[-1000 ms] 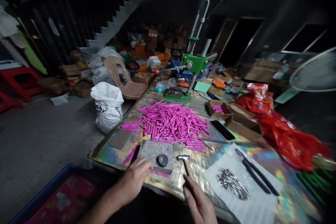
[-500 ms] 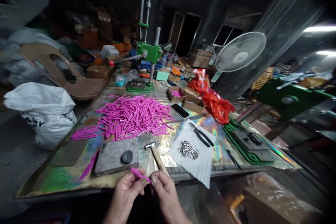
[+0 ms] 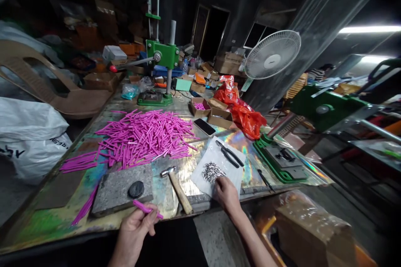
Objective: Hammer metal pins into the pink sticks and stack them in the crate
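Observation:
Between the thumb and fingers of my left hand (image 3: 139, 223), a thin pink stick (image 3: 142, 207) is pinched, held just in front of the table's near edge. My right hand (image 3: 224, 190) reaches to the near edge of a heap of small silvery metal pins (image 3: 211, 172). Its fingers are bent together, and whatever is between the tips is hidden. The heap lies on a white foam sheet (image 3: 200, 170) beside black-handled pliers (image 3: 232, 155). A hammer (image 3: 178, 192) with a wooden handle rests between the hands. Left of it, a grey stone block (image 3: 109, 190) carries a round dark disc (image 3: 136, 190).
A large heap of pink sticks (image 3: 147, 135) covers the table's middle. Behind it stand a green hand press (image 3: 163, 54), a phone (image 3: 204, 127), small cardboard boxes (image 3: 220, 117) and red plastic bags (image 3: 247, 119). Another green press (image 3: 328, 108) is at right. A fan (image 3: 272, 55) stands behind.
My right hand has let go of the pink stick and moved right to the metal pins. My left hand keeps the stick. The view has turned slightly to the right.

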Demonstrator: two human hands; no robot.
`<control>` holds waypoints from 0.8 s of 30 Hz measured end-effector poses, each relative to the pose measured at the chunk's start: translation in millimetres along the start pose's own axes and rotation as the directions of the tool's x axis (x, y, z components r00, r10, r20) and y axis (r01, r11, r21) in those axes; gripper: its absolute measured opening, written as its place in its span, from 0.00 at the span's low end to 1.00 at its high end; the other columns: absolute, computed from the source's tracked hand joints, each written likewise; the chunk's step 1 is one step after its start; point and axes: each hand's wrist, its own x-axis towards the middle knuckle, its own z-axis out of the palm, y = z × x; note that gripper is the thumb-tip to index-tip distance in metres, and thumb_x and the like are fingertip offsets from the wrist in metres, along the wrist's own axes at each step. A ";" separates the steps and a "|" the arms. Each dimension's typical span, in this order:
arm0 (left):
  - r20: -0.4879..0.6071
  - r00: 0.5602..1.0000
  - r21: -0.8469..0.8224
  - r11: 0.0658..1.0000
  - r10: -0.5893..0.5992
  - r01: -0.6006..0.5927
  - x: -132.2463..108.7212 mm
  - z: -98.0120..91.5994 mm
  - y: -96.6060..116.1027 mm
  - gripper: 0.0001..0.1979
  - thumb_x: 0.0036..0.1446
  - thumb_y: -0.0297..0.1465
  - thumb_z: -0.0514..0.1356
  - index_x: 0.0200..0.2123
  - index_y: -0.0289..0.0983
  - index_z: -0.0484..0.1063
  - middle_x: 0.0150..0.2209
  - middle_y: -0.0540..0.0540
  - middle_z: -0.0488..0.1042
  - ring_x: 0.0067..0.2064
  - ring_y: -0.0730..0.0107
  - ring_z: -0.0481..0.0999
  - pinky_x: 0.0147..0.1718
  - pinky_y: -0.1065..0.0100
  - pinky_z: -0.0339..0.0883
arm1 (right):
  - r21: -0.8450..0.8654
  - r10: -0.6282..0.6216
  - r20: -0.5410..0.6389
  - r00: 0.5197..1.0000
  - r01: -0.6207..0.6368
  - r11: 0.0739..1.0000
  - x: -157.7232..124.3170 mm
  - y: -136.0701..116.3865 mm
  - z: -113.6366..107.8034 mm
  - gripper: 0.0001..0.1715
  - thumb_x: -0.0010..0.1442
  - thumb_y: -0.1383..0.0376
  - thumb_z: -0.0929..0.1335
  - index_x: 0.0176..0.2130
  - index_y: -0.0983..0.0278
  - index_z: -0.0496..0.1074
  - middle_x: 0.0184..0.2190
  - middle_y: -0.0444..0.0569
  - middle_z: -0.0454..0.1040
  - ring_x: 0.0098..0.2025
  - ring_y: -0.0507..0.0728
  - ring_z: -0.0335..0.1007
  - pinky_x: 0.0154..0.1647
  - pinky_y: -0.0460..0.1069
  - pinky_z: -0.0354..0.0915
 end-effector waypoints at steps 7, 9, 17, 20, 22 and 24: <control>0.009 1.000 0.012 1.000 -0.021 0.021 -1.4 3.6 -4.0 0.16 0.35 0.42 0.64 0.24 0.35 0.73 0.16 0.50 0.72 0.19 0.70 0.68 0.23 0.70 0.65 | -0.204 0.027 0.049 0.998 -0.017 0.979 3.5 7.3 17.0 0.08 0.52 0.71 0.60 0.27 0.66 0.67 0.26 0.54 0.69 0.30 0.58 0.65 0.30 0.49 0.54; 0.018 0.999 0.020 0.999 -0.031 0.031 -1.6 3.8 -4.2 0.16 0.36 0.42 0.64 0.24 0.35 0.73 0.14 0.51 0.70 0.21 0.69 0.69 0.25 0.69 0.65 | -0.210 0.026 0.050 0.998 -0.015 0.978 3.9 7.6 18.5 0.08 0.52 0.72 0.60 0.28 0.67 0.67 0.27 0.54 0.69 0.30 0.58 0.65 0.30 0.49 0.54; 0.013 0.998 -0.089 0.994 -0.064 0.065 -2.6 6.5 2.9 0.15 0.34 0.41 0.65 0.22 0.34 0.72 0.18 0.50 0.72 0.20 0.72 0.68 0.22 0.72 0.64 | 0.053 -0.062 0.039 0.997 0.060 0.997 -9.5 -10.2 1.5 0.09 0.55 0.64 0.56 0.26 0.62 0.59 0.20 0.45 0.63 0.24 0.54 0.60 0.26 0.47 0.56; 0.046 0.994 -0.196 0.974 -0.103 0.110 -1.9 8.2 4.1 0.15 0.36 0.39 0.65 0.24 0.34 0.72 0.21 0.50 0.73 0.22 0.74 0.69 0.21 0.74 0.65 | 0.211 -0.126 0.049 0.991 0.113 0.971 -27.0 -33.4 -2.6 0.12 0.57 0.60 0.54 0.25 0.61 0.56 0.20 0.42 0.60 0.23 0.52 0.58 0.25 0.46 0.58; 0.084 0.989 -0.273 0.952 -0.118 0.137 -2.2 9.6 6.5 0.14 0.37 0.39 0.65 0.24 0.33 0.72 0.22 0.49 0.73 0.23 0.75 0.69 0.22 0.74 0.65 | 0.333 -0.180 0.083 0.980 0.143 0.932 -40.5 -52.0 -2.7 0.13 0.58 0.58 0.55 0.25 0.61 0.56 0.20 0.41 0.58 0.23 0.51 0.57 0.25 0.45 0.58; 0.110 0.986 -0.351 0.923 -0.129 0.160 -3.1 10.9 10.4 0.14 0.37 0.38 0.66 0.23 0.32 0.71 0.22 0.49 0.72 0.23 0.76 0.68 0.22 0.75 0.65 | 0.507 -0.228 0.144 0.963 0.126 0.852 -53.5 -70.6 -1.6 0.13 0.58 0.58 0.56 0.26 0.61 0.57 0.20 0.41 0.57 0.24 0.51 0.55 0.25 0.44 0.57</control>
